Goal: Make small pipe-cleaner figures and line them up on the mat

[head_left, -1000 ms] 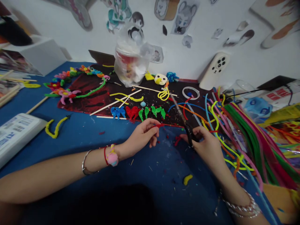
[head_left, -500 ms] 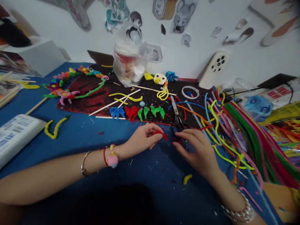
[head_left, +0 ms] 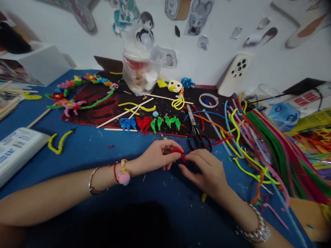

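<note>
The fuzzy shapes (head_left: 143,123) look done, but the left hand (head_left: 160,155) pinches a red strip (head_left: 177,151), maybe unfinished (right hand (head_left: 207,172) nearby, fingers apart).

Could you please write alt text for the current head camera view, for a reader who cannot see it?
A person's left hand pinches a short red fuzzy piece above a blue table, with the right hand close beside it. Black-handled scissors lie just beyond, near a row of blue, red and green fuzzy shapes; colourful stems spread at the right.
</note>
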`<state>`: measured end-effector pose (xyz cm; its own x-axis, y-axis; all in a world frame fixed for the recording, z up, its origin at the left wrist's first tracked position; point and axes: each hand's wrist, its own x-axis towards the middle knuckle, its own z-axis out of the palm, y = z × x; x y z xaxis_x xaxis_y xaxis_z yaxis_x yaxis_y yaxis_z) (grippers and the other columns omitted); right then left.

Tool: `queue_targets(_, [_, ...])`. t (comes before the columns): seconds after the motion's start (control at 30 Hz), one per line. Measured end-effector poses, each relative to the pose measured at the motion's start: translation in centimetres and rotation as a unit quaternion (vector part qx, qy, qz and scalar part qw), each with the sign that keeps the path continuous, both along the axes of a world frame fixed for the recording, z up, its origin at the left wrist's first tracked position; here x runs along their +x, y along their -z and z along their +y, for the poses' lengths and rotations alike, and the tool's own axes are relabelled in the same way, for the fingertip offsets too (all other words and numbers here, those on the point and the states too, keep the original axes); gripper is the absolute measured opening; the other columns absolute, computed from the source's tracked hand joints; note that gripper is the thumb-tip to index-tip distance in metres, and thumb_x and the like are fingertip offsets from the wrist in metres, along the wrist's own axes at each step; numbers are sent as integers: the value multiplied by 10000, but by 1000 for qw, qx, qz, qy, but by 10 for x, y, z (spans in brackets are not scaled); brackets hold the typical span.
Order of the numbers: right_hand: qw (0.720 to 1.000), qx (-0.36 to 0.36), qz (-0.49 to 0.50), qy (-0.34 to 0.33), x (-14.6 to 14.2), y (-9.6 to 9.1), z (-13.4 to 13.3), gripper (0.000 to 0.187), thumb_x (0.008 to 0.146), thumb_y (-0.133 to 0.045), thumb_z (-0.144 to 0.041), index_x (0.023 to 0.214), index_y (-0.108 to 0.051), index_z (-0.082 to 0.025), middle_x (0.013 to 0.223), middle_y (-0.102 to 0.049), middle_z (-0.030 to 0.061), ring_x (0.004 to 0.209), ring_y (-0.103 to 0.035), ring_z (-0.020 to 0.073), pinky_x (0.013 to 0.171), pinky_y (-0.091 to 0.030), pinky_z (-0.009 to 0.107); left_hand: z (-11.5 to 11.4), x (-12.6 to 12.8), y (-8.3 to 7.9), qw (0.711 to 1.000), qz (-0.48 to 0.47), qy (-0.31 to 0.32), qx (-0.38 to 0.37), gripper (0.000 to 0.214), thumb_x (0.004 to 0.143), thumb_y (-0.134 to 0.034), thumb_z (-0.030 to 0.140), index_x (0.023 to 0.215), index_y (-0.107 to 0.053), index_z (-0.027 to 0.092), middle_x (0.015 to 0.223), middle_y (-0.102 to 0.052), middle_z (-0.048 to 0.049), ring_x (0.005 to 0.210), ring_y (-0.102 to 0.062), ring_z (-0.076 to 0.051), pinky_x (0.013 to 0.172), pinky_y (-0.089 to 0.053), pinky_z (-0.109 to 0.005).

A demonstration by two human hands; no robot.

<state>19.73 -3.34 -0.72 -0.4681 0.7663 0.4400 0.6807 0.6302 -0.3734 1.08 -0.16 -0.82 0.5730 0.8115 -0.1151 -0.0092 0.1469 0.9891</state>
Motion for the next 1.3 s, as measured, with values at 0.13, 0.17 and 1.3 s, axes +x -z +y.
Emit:
queue_targets(0.13, [997,-62,38,16,-6,0,-2,56,805,-538,-218,772,-581,-202,739,-624,46,697,-565,170,657,-456,303,-1,1,2,1000,3,6,3,208,779,-555,260,943,-583,134,610,-542,25,462,-500,-62,423,-419,-170])
queue_targets(0.17, [994,-87,56,23,-7,0,-2,78,814,-519,-202,760,-575,-201,725,-615,38,688,-563,164,655,-454,297,-1,1,3,1000,-1,10,3,227,775,-564,266,961,-584,137,637,-556,16,477,-510,-65,434,-426,-176])
queue_targets(1.3, [941,-279,192,30,-10,-5,-1,81,803,-529,-241,753,-569,-191,757,-571,28,698,-542,149,642,-453,268,-12,0,-3,947,186,-59,256,191,851,-477,293,810,-623,176,694,-631,8,543,-513,-75,539,-387,-178])
